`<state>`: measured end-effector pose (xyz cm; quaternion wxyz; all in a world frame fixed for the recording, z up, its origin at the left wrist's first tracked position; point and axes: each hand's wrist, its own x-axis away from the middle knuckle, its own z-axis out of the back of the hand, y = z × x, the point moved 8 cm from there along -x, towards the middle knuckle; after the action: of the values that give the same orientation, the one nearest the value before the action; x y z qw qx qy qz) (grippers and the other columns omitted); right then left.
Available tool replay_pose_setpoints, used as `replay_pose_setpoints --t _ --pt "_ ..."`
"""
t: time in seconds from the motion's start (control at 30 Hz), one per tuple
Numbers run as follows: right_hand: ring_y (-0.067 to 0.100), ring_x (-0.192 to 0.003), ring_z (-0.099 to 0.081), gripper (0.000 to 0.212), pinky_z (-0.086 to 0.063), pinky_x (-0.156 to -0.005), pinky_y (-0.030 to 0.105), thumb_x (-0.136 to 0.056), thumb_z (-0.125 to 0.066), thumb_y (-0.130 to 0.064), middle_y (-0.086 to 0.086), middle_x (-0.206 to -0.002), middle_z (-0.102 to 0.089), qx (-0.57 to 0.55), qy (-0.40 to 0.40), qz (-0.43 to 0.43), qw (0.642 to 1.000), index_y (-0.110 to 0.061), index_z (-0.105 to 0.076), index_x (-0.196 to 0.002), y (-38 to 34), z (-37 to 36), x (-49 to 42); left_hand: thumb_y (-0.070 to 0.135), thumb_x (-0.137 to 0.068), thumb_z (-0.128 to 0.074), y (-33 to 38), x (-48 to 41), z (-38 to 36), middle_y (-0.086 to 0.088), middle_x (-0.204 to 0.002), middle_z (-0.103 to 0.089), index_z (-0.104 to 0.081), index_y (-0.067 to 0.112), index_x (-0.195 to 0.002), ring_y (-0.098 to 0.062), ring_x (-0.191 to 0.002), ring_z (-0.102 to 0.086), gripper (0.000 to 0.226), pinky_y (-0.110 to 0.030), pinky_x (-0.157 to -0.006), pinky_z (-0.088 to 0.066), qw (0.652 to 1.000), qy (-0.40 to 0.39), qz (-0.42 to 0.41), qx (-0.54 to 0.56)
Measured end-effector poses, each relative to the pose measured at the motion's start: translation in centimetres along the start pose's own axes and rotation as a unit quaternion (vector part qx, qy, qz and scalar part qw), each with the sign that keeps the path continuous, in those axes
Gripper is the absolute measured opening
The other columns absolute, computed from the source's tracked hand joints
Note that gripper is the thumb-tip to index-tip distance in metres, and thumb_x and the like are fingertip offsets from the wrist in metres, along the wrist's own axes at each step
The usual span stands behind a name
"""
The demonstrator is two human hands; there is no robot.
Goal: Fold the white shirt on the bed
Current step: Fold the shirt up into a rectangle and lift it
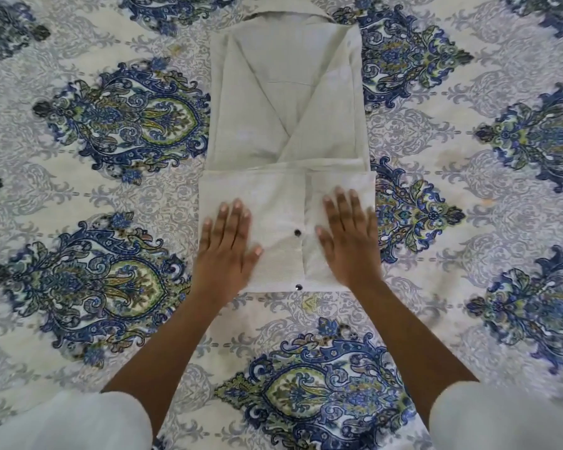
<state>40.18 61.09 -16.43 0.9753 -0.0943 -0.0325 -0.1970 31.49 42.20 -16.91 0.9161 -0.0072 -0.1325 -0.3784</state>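
Two hands down flat on the near end of the shirt [290, 69]: left hand [227, 251] and right hand [350, 241], fingers straight and a little spread, gripping nothing, pressing the turned-up bottom part either side of a dark button [297, 232]

Spread on the patterned bed cover [111, 319], middle of the view, just beyond the wrists. Narrowed to a long strip, sides folded in and crossing over the middle, bottom part turned up over them.

Lengthwise straight away from the body: folded edge nearest, collar [283, 14] at the far end, pointing away.

Risks, as a guess only:
- turned-up part springing back open if both palms come off at once
- layers dragged askew if the palms slide outward, given how soft the cover beneath looks
- strip skewed, and the crossed sides spilling out at the edges, if the next fold is taken from one corner alone
- far collar crushed or creased if the last fold lands on it too hard
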Motion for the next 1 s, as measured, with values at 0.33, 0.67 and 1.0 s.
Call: replay_pose_setpoints --t 0.33,0.67,1.0 --pt "0.026 -0.145 -0.010 0.055 -0.010 -0.116 0.049 -0.098 -0.023 -0.038 0.007 -0.158 -0.013 0.026 -0.021 0.039 0.999 -0.020 -0.012 -0.149 -1.4 -0.3 -0.5 0.045 -0.097 -0.016 4.2 -3.1 2.1 -0.009 -0.158 -0.005 -0.006 0.009 -0.149 -0.021 -0.145 0.002 0.064 -0.040 -0.118 0.000 0.993 0.032 -0.106 -0.026" --pt "0.020 -0.147 -0.001 0.057 0.001 -0.114 0.051 -0.095 -0.007 -0.048 -0.002 -0.159 -0.003 0.033 -0.060 -0.008 0.998 -0.029 -0.003 -0.149 0.8 0.7 -5.3 0.054 -0.094 -0.005 -0.6 -6.2 1.7 -0.001 -0.159 0.007 0.007 0.018 -0.149 -0.017 -0.145 0.009 0.067 -0.040 -0.117 0.008 1.000 0.021 -0.002 -0.012" --pt "0.038 -0.135 -0.035 0.065 -0.035 -0.105 0.057 -0.073 -0.024 -0.010 0.019 -0.143 -0.042 -0.025 0.024 0.018 0.999 -0.008 -0.040 -0.136 5.2 5.1 -3.0 0.016 -0.084 -0.026 -6.4 -3.9 5.2 -0.012 -0.152 -0.026 -0.021 0.006 -0.145 -0.016 -0.145 -0.004 0.063 -0.027 -0.118 0.002 0.987 0.098 -0.122 -0.019"
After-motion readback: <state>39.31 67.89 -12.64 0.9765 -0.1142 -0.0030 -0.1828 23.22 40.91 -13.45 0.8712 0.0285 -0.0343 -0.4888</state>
